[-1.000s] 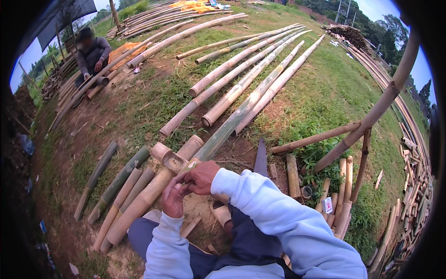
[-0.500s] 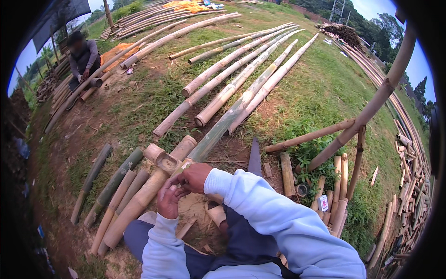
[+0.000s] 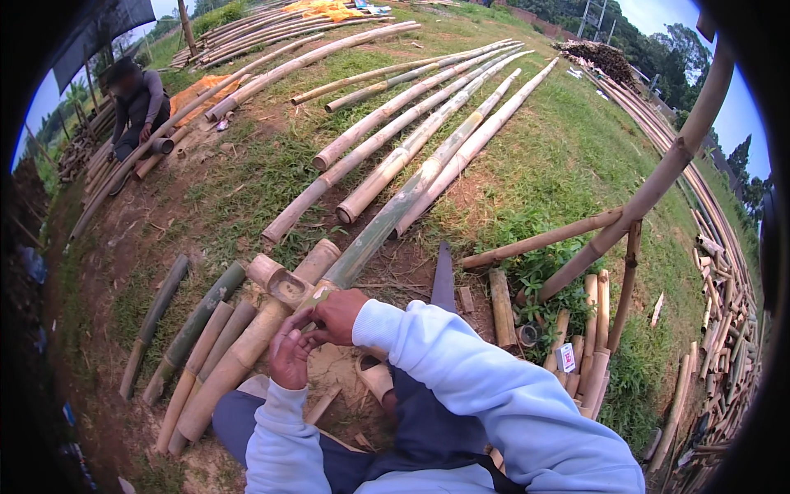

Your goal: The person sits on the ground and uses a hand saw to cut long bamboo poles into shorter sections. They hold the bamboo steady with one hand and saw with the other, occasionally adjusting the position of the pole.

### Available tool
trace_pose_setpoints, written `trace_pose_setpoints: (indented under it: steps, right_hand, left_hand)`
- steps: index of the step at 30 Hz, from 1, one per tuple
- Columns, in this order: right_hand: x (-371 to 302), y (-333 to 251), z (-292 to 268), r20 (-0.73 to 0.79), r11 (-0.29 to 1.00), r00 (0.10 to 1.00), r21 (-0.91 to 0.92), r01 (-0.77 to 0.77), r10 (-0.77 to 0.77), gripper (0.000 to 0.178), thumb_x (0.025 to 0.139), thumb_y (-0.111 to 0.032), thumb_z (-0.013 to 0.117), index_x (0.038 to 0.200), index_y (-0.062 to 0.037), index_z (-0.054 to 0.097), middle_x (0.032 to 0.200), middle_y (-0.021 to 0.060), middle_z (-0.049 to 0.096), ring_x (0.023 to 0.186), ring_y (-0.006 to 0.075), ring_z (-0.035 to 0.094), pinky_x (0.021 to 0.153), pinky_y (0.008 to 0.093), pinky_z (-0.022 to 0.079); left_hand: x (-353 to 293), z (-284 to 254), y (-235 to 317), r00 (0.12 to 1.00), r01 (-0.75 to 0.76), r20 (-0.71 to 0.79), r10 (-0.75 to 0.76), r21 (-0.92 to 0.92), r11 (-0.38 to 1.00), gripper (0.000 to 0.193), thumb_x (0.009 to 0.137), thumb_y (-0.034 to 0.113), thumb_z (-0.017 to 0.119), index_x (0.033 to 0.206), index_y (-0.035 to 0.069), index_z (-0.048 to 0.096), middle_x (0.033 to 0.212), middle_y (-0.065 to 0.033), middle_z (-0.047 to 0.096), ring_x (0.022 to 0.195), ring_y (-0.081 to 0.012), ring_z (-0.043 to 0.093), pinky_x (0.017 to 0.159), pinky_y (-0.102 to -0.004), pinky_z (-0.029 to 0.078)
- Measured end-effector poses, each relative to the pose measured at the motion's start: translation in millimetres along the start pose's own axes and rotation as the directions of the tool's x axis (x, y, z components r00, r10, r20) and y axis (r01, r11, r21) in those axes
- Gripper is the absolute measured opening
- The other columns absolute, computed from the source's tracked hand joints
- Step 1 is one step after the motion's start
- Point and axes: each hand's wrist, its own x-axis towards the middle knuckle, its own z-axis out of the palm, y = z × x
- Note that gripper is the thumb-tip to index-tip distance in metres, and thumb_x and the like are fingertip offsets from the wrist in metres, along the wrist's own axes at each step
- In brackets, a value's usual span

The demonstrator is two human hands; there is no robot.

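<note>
My left hand and my right hand meet above the near end of a long green bamboo pole. Both have their fingers curled and pinched together at the tips. Whatever small thing they hold, if anything, is hidden between the fingers. Under the pole's end lies a thick tan bamboo log, crossed by a shorter bamboo piece. Beside my hands a notched bamboo piece shows a hollow cup-like opening.
Cut bamboo lengths lie to the left. A dark tapering saw blade stands right of the pole. A slanting bamboo post frame rises at right, with a small white packet below. A person sits far left handling a pole.
My hands stay together at the pole's end, with only slight finger movement. The scene has slid a little leftward in the picture. At far left, the person's hands have moved apart.
</note>
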Motion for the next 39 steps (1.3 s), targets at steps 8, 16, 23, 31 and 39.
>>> trace_pose_setpoints:
  steps: [8,16,23,31,39]
  right_hand:
    - [0,-1,-2,0.007,0.997,0.997,0.01,0.07,-0.071,0.022,0.086,-0.028,0.067,0.094,-0.0101,0.077,0.085,0.0192,0.073,0.086,0.0391,0.073,0.077,0.0502,0.059]
    - [-14,49,-39,-0.602,0.936,0.72,0.271,-0.223,0.346,0.019,0.085,-0.011,0.061,0.099,-0.0119,0.073,0.084,0.0126,0.074,0.081,0.0346,0.073,0.075,0.0462,0.057]
    - [-30,91,-45,-0.725,0.818,0.411,0.566,-0.104,0.553,0.023,0.084,-0.008,0.061,0.103,-0.0137,0.072,0.081,0.0088,0.074,0.075,0.0301,0.073,0.073,0.0415,0.056]
    - [-40,101,-47,-0.717,0.809,0.398,0.573,-0.129,0.572,0.028,0.083,-0.007,0.062,0.109,-0.013,0.07,0.081,0.0097,0.074,0.073,0.0287,0.073,0.073,0.0412,0.057]
    - [-44,102,-48,-0.716,0.825,0.412,0.513,-0.238,0.564,0.032,0.082,-0.009,0.063,0.114,-0.0133,0.066,0.08,0.0108,0.073,0.075,0.0328,0.073,0.074,0.045,0.056]
  left_hand:
    - [-2,4,3,0.999,-0.006,-0.05,0.006,0.006,1.0,0.06,0.1,0.028,0.053,0.143,-0.013,0.045,0.134,-0.0241,0.06,0.108,-0.0307,0.071,0.089,-0.0407,0.061]
    - [10,-15,4,0.913,-0.013,-0.364,0.181,0.417,0.909,0.031,0.1,0.008,0.063,0.127,-0.006,0.06,0.105,-0.0131,0.073,0.069,-0.0109,0.066,0.059,-0.0231,0.056]
    - [62,-44,4,0.933,0.04,-0.284,0.222,0.693,0.719,0.03,0.099,0.017,0.067,0.122,-0.003,0.066,0.093,-0.0143,0.076,0.083,-0.0197,0.074,0.076,-0.0326,0.06]
    - [99,-49,-61,0.933,0.282,-0.345,-0.103,0.878,-0.386,0.083,0.074,0.056,0.084,0.131,0.001,0.057,0.126,-0.0194,0.066,0.119,-0.0331,0.064,0.104,-0.0446,0.048]
    - [102,-53,-100,0.955,0.138,-0.261,-0.138,0.808,-0.573,0.084,0.066,0.055,0.09,0.123,0.007,0.051,0.122,-0.0145,0.065,0.118,-0.0305,0.063,0.102,-0.0443,0.045]
